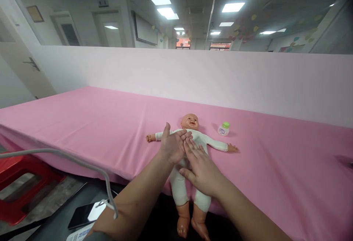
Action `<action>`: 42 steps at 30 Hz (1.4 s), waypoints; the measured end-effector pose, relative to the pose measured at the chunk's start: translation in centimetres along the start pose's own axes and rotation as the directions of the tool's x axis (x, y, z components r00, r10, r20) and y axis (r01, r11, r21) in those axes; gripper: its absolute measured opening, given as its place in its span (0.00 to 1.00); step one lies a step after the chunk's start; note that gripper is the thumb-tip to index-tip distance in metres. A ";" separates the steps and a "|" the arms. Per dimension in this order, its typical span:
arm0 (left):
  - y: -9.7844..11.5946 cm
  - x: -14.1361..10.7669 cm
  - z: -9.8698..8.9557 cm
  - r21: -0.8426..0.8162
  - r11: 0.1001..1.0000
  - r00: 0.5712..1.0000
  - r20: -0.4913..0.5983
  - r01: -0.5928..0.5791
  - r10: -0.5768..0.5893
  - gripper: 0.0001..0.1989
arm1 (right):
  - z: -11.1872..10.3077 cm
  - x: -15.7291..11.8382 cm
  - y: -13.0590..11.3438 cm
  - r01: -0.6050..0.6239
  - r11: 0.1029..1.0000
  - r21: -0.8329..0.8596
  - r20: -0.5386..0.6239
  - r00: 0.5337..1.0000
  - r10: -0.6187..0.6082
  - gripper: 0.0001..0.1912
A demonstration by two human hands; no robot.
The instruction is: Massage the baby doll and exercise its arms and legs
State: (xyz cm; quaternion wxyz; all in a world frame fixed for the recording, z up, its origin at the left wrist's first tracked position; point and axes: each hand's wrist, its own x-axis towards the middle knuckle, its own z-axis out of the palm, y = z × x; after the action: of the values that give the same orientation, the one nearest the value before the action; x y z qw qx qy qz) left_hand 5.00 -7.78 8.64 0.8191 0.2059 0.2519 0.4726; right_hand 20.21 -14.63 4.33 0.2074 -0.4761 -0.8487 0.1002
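A baby doll [202,137] in white clothing lies on its back on the pink-covered table, arms spread and legs toward me. Over its torso, my left hand [173,146] is turned palm up with the fingers stretched out. My right hand [200,167] lies palm down, its fingertips on or just over the left hand's fingers. Neither hand holds anything I can see. Part of the doll's chest and belly is hidden behind both hands. A small clear jar [223,130] with a green lid stands beyond the doll's outstretched arm on the right.
Pink cloth [91,123] covers the wide table, which meets a white wall with a window above. A grey cable [82,164] loops across the lower left. Below it are a phone [80,215] on a dark surface and a red plastic stool [24,186].
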 end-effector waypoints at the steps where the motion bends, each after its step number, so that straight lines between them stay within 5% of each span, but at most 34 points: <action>1: 0.6 0.0 -0.2 0.006 1.000 1.000 -0.006 -0.026 0.026 0.46 | 0.1 -0.5 -0.3 0.011 1.000 0.002 0.018 1.000 -0.012 0.52; 5: 1.5 0.5 -1.0 -0.007 0.999 0.999 0.018 -0.043 0.043 0.47 | 0.0 -2.1 -2.5 0.121 0.992 0.047 0.057 0.991 -0.123 0.51; 10: -0.5 1.0 -1.1 -0.049 0.998 0.989 0.145 0.045 -0.037 0.48 | -0.3 -1.3 -4.0 0.183 0.982 0.042 0.018 0.983 -0.184 0.53; 15: -2.4 0.4 -1.3 -0.124 0.987 0.972 0.223 0.100 -0.070 0.49 | -0.1 1.1 -2.8 0.126 0.990 -0.060 -0.056 0.990 -0.129 0.53; 21: -2.2 -0.8 -1.3 -0.149 0.984 0.948 0.314 0.100 -0.048 0.44 | 0.2 1.3 -1.2 -0.020 0.999 -0.047 -0.092 0.996 0.016 0.54; 30: -0.2 -0.5 -2.5 0.069 0.988 0.986 0.100 -0.141 0.134 0.38 | -0.8 -1.8 -1.5 -0.037 0.973 0.230 0.004 0.999 0.037 0.47; 34: 1.2 -0.5 -4.1 0.141 0.964 0.973 -0.007 -0.227 0.230 0.31 | -2.0 -3.1 1.7 -0.199 0.905 0.377 -0.097 0.963 0.252 0.37; 38: 3.0 -0.7 -6.2 0.238 0.921 0.929 -0.137 -0.307 0.345 0.20 | -2.7 -3.6 5.9 -0.320 0.853 0.412 -0.141 0.902 0.407 0.30; 42: 4.8 -0.7 -8.7 0.506 0.763 0.812 -0.186 -0.403 0.552 0.13 | -3.9 -4.0 10.2 -0.517 0.824 0.230 -0.205 0.802 0.561 0.29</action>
State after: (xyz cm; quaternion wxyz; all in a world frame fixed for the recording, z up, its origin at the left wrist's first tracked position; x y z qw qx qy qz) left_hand -3.81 -5.25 4.74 0.5467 0.3642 0.4218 0.6249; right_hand 31.61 -12.77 3.02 0.3193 -0.6885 -0.6312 0.1598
